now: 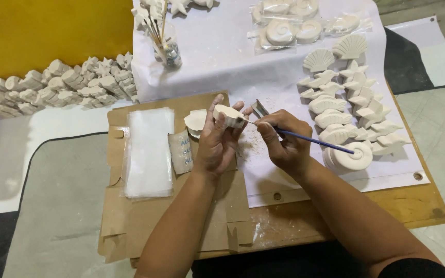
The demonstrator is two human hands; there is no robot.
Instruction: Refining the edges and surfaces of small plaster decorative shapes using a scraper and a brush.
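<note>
Your left hand (216,141) grips a small white plaster casting (229,115), fingers wrapped around its edges, held up just above the flattened brown cardboard sheet (130,216). Your right hand (283,140) is closed on a thin blue-handled tool (312,140), held like a pen, its tip touching the casting's edge.

Judging from the pale dust scattered on the white paper sheet (217,51) just under your hands, this piece is partway through being worked on. To your right, a group of matte white shell, fish and starfish castings (348,108) lies on the paper in loose rows; whether they are finished you cannot tell from here. A round scalloped white plaster shell (195,122) rests on the cardboard, just behind your left hand. At the far left a long heap of rough white castings (60,82) lines the yellow wall. A few more sit sealed in clear plastic bags (284,23) at the top, which suggests bagging is under way.

A stack of flat clear plastic sleeves (149,152) waits on the cardboard beside your left hand, and a clear jar of brushes (167,46) stands well apart. The wooden tabletop (413,206) shows at the right edge.
</note>
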